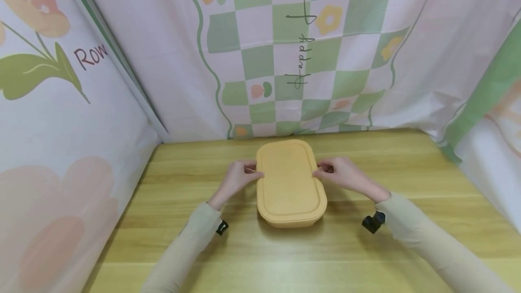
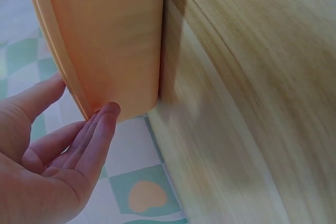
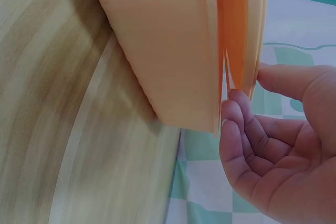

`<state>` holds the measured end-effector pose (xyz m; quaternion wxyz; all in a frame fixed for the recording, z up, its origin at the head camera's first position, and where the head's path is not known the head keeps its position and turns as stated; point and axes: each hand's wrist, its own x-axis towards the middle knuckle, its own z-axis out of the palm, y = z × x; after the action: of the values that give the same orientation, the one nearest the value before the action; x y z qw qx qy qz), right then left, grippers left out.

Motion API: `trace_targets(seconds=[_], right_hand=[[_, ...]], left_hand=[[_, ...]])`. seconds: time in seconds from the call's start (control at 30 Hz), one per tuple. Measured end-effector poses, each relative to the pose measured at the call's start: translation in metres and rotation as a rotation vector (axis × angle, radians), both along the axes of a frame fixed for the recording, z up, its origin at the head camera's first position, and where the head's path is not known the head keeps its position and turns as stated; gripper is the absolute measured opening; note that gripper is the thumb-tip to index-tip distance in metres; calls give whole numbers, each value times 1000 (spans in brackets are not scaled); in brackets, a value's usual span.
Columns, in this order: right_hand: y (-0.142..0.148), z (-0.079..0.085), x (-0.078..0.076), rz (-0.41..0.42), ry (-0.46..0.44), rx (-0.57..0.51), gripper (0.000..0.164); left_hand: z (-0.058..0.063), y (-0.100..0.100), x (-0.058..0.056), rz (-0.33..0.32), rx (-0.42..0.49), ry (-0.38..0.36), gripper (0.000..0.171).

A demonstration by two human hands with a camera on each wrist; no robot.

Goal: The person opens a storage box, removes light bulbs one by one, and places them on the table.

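Note:
A yellow rectangular food container with rounded corners stands on the table, its lid [image 1: 290,180] on top and a strip of the box [image 1: 295,224] showing below the near rim. At the lid's left edge my left hand [image 1: 234,181] pinches the rim, thumb above and fingers beneath. My right hand [image 1: 346,174] holds the opposite edge the same way. In the right wrist view a gap shows between the lid [image 3: 254,24] and the box [image 3: 163,51], with the fingertips at it. On the left, the lid's rim [image 2: 55,51] lies close against the box [image 2: 110,40].
The wood-grain table [image 1: 195,248] meets a hanging cloth [image 1: 293,58] with green checks and lettering behind the container. Another printed cloth [image 1: 61,139] stands along the left side. Small black devices [image 1: 373,222] are worn at both wrists.

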<state>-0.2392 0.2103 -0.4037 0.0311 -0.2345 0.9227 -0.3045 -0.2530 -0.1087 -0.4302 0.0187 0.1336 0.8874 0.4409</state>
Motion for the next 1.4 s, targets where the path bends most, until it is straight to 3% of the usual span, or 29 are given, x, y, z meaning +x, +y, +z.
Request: trace_targets(seconds=[0.23, 0.67, 1.4], right_hand=[[2, 1, 1, 13, -2, 1, 39], [3, 7, 5, 24, -16, 17, 41], [1, 9, 5, 33, -3, 4, 40]], left_hand=[[-1, 2, 0, 10, -1, 14, 35], [9, 6, 0, 35, -22, -16, 42], [18, 8, 4, 49, -17, -2, 27]])
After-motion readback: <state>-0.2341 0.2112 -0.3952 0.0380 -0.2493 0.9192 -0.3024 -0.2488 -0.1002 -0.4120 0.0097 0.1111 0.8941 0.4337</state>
